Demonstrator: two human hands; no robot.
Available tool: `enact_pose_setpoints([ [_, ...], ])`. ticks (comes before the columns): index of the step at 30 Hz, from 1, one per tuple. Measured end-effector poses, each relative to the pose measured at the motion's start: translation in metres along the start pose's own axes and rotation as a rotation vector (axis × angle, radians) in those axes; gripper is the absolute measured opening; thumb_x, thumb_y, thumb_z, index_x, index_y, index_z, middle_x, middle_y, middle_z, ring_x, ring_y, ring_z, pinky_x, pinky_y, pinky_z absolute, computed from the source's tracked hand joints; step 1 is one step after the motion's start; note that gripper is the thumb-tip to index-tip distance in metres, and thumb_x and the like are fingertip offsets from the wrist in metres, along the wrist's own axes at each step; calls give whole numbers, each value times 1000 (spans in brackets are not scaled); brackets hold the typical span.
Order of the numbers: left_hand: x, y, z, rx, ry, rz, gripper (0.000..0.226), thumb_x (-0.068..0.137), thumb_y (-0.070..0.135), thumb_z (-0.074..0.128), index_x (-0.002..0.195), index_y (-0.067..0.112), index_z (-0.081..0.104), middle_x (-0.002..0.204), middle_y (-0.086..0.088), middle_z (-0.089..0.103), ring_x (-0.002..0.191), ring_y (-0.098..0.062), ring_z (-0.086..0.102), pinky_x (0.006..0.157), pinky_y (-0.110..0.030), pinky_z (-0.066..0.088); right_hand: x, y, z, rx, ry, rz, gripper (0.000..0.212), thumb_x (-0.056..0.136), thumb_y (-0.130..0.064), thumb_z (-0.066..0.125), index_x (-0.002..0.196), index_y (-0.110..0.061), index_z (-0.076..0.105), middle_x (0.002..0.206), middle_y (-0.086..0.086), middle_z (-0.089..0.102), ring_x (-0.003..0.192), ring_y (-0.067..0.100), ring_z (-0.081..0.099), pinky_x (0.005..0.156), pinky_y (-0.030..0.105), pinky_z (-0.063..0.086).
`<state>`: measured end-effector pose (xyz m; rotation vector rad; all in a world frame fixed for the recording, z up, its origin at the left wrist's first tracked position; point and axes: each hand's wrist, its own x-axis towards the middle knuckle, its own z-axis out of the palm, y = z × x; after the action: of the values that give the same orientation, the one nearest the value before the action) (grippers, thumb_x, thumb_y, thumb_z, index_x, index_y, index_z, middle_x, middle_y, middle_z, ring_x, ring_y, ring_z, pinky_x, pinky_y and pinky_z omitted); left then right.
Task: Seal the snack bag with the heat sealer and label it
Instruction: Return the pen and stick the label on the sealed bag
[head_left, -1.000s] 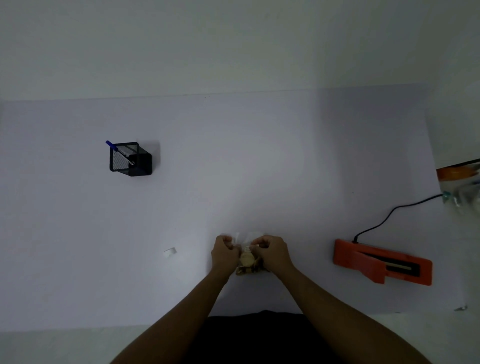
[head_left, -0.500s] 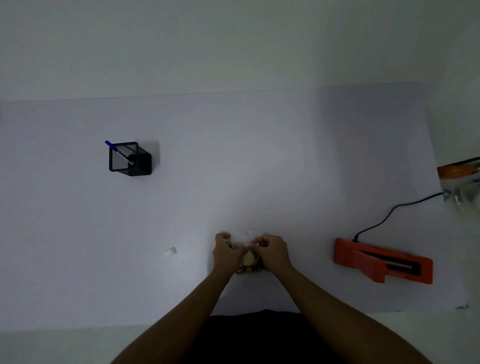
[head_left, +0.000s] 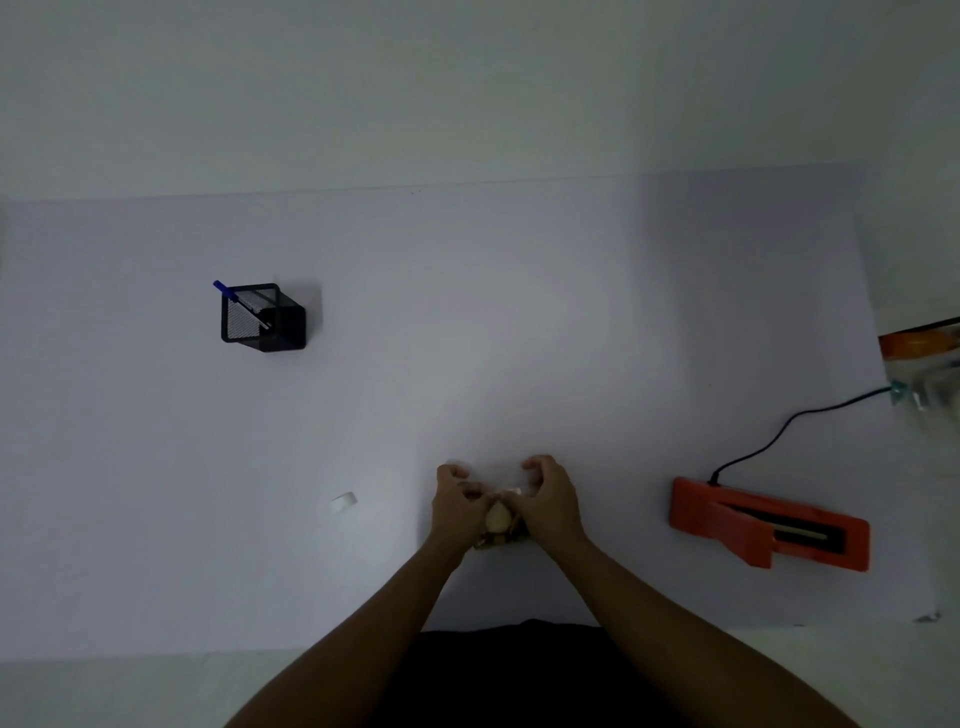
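On the pale worktop (head_left: 467, 312) my left hand (head_left: 457, 506) and right hand (head_left: 551, 504) grip the snack bag (head_left: 498, 519) by its top; next, I think, carry it flat to the heat sealer (head_left: 769, 530).

left hand (head_left: 457, 506), right hand (head_left: 550, 501) (2) | snack bag (head_left: 498, 517) 1 | heat sealer (head_left: 769, 530) 1 | mesh cup (head_left: 260, 325) 1 | pen (head_left: 221, 287) 1

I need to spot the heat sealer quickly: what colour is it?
The heat sealer is orange, with a black cord; clearest in the head view.
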<state>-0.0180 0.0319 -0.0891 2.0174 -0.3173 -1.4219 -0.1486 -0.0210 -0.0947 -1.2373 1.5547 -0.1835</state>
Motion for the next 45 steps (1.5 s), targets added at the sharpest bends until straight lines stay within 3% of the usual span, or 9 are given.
enact_pose_setpoints([
  [4,-1,2,-3,24,-27,48,43,80,4,73,110,11,43,96,-16,67,91,-29,67,79,-34,59,-1,3,-4,-60,43,-19,82,60,-35,90,129,-21,46,116,2,46,108,17,45,86,31,49],
  [10,-1,9,-5,30,-75,92,40,83,-2,69,110,9,42,100,-17,65,94,-29,66,66,-22,58,-1,1,-13,96,-35,0,97,61,-35,91,141,-27,36,104,2,57,95,19,57,78,28,52],
  [13,-1,13,-4,25,-108,115,39,84,-1,69,110,9,41,96,-15,63,91,-27,66,60,-19,57,1,-4,-18,188,-96,50,91,64,-29,91,137,-31,36,98,5,63,88,16,61,78,32,57],
  [17,2,14,-7,30,-114,123,40,83,1,71,108,11,41,98,-16,64,89,-27,66,67,-28,60,0,-10,-22,249,-158,95,62,67,-26,90,119,-14,59,98,10,67,89,21,66,73,29,60],
  [22,2,13,-11,8,-110,114,41,83,0,70,109,12,41,97,-17,66,88,-28,67,69,-29,59,-3,-11,-19,250,-155,92,33,71,-22,88,98,-16,69,91,8,70,82,21,70,66,26,60],
  [30,3,9,-13,-1,-72,98,35,86,-4,63,108,13,42,100,-22,65,84,-23,65,72,-32,58,0,-7,-20,325,-166,101,25,78,-9,81,99,-14,71,98,8,73,88,20,71,68,21,58],
  [36,5,12,-10,3,-66,80,35,87,1,65,109,15,41,97,-15,67,90,-27,68,74,-36,60,-2,0,-19,362,-140,86,15,93,-8,64,105,-12,71,102,9,73,92,23,71,77,32,61],
  [40,4,13,-7,38,-62,109,36,87,2,65,110,17,41,94,-14,68,86,-29,69,69,-33,61,-4,0,-21,433,-150,137,19,83,-12,76,101,-14,71,95,12,75,83,23,72,72,34,60],
  [45,1,14,-7,49,-59,119,36,86,1,63,109,16,41,93,-14,69,85,-28,69,67,-34,61,-2,-4,-24,332,-183,114,23,76,-11,83,96,-13,72,91,5,74,77,14,71,66,24,58],
])
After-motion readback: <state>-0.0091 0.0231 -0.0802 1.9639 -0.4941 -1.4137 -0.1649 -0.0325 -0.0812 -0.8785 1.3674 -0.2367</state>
